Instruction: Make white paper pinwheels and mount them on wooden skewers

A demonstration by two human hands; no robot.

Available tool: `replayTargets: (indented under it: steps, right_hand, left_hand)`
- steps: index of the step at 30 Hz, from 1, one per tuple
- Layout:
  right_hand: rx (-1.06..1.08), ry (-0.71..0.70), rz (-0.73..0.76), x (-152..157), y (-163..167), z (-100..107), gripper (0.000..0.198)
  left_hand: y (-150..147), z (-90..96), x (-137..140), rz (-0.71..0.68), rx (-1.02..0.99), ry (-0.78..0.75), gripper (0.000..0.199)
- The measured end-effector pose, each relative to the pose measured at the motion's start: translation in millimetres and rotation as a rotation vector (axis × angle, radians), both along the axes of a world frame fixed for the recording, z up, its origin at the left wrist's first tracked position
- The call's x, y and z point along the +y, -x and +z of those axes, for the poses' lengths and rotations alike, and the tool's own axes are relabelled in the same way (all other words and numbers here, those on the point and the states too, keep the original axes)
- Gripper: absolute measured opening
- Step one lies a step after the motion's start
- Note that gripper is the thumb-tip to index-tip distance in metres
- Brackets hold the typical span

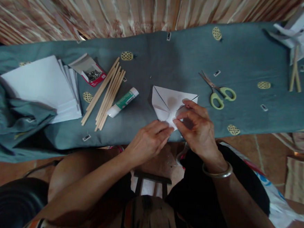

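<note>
A small piece of white paper (178, 95) lies near the table's front edge, with dark slits or lines running in from its two far corners. My left hand (150, 138) is closed at the paper's near side, its fingertips pinching the near edge. Curled over the right half, my right hand (199, 127) pinches a part of the paper between thumb and fingers. Part of the paper's right and near side is hidden behind my fingers. To the right lie scissors (217, 94) with green handles, blades partly apart. A glue stick (123, 102) rests on its side to the left.
Several wooden sticks (109, 93) lie left of the glue stick. Behind them stands an open red-and-white box (93, 75) of small metal pieces. A stack of white paper (41, 89) is at far left. Folded white paper on sticks (295, 72) lies at far right, on the green tablecloth (182, 53).
</note>
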State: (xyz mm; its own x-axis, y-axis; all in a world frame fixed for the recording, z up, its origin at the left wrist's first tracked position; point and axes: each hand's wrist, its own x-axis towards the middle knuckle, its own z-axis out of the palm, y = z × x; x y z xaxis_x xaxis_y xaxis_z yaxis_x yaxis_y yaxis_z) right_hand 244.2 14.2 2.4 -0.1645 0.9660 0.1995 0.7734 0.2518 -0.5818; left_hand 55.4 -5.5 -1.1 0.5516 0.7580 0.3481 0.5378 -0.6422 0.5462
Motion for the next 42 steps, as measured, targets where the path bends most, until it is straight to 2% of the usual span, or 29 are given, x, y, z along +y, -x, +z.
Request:
replayTargets:
  steps: [9,18,23,28,33,37,42]
  right_hand:
    - [-0.011,-0.038,0.074,-4.5,3.3,0.7,0.022]
    - [-0.062,-0.053,0.112,-4.4,7.1,2.5,0.025]
    - [-0.207,-0.074,0.155,-12.0,13.9,-2.1,0.034]
    - [-0.339,-0.130,0.181,-16.7,21.9,-6.6,0.035]
    - [-0.322,-0.123,0.232,-15.5,23.4,-5.3,0.040]
    - [-0.302,-0.118,0.188,-13.6,21.4,-6.5,0.038]
    - [-0.321,-0.188,0.228,-18.0,24.4,-11.3,0.040]
  left_hand:
    - [-0.1,-0.5,0.1,0.001,-0.005,0.025,0.021]
    - [-0.2,-0.8,0.2,0.000,-0.004,0.057,0.022]
    - [-0.7,0.4,0.2,0.001,0.006,0.046,0.020]
    - [-2.0,2.4,-0.7,0.010,0.048,0.056,0.017]
    - [-1.8,2.8,-0.7,0.006,0.087,0.074,0.015]
    - [-0.2,2.0,-1.0,0.016,0.076,0.059,0.016]
    - [-0.7,1.6,-1.3,0.007,0.103,0.045,0.012]
